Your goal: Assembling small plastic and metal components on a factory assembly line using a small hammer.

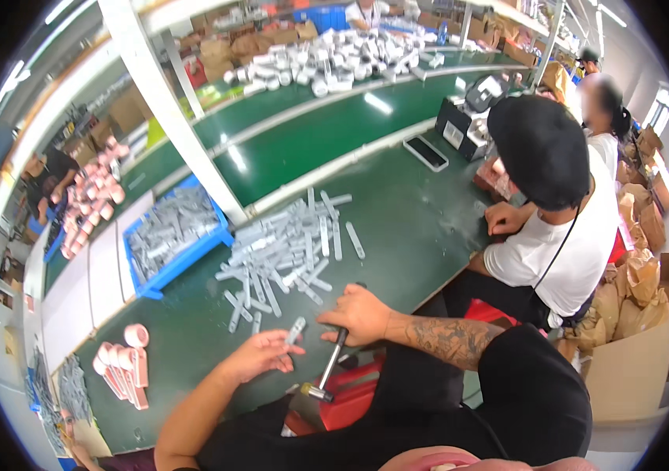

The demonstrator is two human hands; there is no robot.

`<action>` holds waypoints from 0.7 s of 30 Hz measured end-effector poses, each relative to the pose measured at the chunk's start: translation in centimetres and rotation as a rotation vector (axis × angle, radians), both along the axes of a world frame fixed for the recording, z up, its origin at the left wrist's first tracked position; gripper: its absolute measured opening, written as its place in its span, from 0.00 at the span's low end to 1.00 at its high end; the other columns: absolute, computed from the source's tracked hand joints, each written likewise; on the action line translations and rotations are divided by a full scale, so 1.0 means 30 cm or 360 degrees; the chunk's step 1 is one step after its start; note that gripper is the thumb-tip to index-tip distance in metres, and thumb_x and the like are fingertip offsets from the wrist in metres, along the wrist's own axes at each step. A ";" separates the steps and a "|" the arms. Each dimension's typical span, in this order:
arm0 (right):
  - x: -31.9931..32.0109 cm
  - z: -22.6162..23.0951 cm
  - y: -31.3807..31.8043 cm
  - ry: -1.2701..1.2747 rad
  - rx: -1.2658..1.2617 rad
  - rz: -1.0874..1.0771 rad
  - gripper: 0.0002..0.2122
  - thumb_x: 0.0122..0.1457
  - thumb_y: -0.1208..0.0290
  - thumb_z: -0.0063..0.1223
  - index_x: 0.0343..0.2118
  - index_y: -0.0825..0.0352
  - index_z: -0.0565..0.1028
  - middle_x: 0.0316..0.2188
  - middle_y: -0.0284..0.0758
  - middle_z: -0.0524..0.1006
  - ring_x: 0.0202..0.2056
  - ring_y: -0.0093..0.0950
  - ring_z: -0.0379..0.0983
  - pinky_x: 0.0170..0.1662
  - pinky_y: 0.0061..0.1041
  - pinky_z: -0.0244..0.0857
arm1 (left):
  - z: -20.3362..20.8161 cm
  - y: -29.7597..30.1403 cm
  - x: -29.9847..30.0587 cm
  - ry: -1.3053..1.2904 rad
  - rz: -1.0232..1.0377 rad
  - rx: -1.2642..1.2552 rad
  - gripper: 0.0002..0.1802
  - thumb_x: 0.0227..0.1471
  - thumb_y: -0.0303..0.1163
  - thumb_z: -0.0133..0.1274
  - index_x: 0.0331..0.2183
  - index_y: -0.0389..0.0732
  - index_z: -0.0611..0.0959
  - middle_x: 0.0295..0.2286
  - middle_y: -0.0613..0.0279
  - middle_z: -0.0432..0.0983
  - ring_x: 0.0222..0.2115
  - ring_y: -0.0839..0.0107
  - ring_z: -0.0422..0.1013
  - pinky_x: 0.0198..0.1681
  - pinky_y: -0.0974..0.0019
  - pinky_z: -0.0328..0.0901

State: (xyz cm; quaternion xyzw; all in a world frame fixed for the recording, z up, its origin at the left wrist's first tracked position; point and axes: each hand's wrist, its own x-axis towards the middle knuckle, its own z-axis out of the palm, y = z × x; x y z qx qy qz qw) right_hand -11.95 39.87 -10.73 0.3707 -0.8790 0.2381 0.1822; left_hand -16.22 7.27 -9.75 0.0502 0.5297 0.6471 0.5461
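My left hand pinches a short grey plastic strip between thumb and fingers, tilted upward above the near table edge. Just to its right, my right hand is closed round the handle of a small hammer. The hammer's metal shaft slants down toward me, and its head hangs lowest, over my lap. Beyond both hands, a loose pile of grey plastic strips lies on the green table. Several pink parts with round heads and flat handles lie together left of my left hand.
A blue bin full of grey strips stands at the left behind the pile. A white post rises beyond it. A phone lies farther back. A co-worker in a white shirt sits close on my right. White parts heap on the far belt.
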 end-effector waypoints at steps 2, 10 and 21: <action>0.008 -0.009 -0.017 0.0037 0.0009 0.0013 0.14 0.58 0.53 0.69 0.40 0.55 0.83 0.18 0.29 0.74 0.24 0.32 0.75 0.34 0.36 0.61 | -0.024 -0.044 0.006 0.0039 -0.0121 -0.0059 0.19 0.71 0.30 0.54 0.60 0.38 0.78 0.47 0.54 0.84 0.38 0.71 0.82 0.46 0.64 0.78; 0.099 -0.058 -0.025 0.0008 -0.0046 -0.0041 0.13 0.62 0.50 0.63 0.35 0.54 0.82 0.18 0.32 0.76 0.26 0.37 0.77 0.38 0.40 0.62 | 0.132 -0.335 0.101 0.0334 -0.0022 -0.0536 0.19 0.69 0.38 0.59 0.53 0.35 0.84 0.35 0.59 0.85 0.43 0.66 0.83 0.51 0.66 0.75; -0.021 0.000 -0.131 -0.0011 -0.0020 -0.0291 0.08 0.54 0.56 0.66 0.26 0.52 0.82 0.22 0.31 0.83 0.29 0.34 0.82 0.46 0.40 0.62 | 0.234 -1.010 0.637 0.0541 0.1320 -0.0697 0.14 0.72 0.48 0.50 0.39 0.48 0.76 0.32 0.51 0.85 0.50 0.50 0.79 0.60 0.43 0.70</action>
